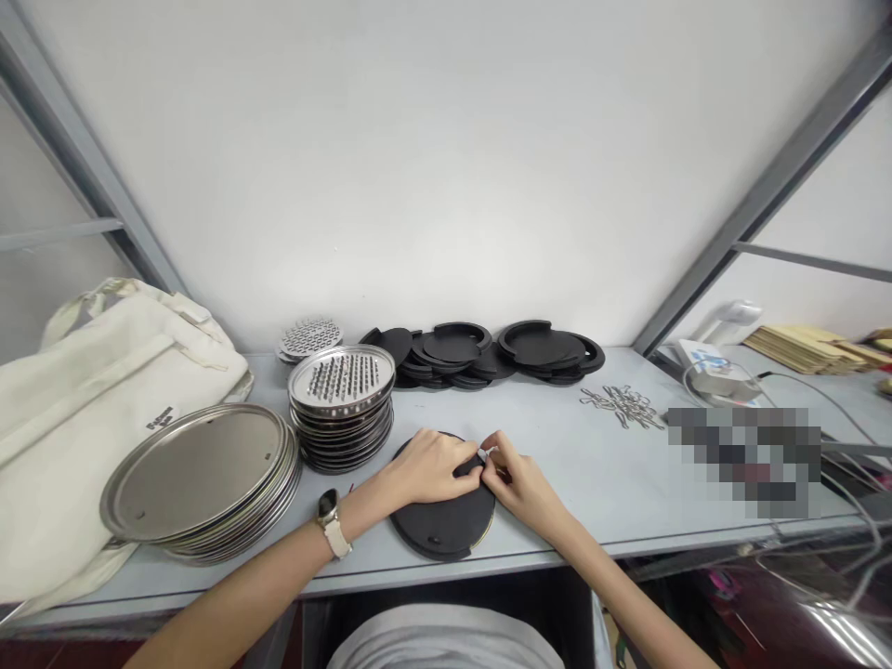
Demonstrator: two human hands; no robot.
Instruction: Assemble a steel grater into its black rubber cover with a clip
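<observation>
Black round disc [436,516], flat, laid at the near middle of the grey counter [550,432]; small dark slot seen close to its near edge. Its far part is covered by the left hand [436,465], thumb and index finger curled close at the far-right rim; whether anything is held in that grip cannot be told. By the right hand [516,481], thumb and index finger almost together, a small pale piece [482,454] is pinched at the same rim. Disc judged stiff, fairly light, liable to slide; best pressed flat and taken by the rim. Piece judged thin, easily dropped; fingertips needed. Wire hooks [623,407] heaped to the right, grater discs [343,379] stacked left, black rimmed trays [452,346] piled far.
</observation>
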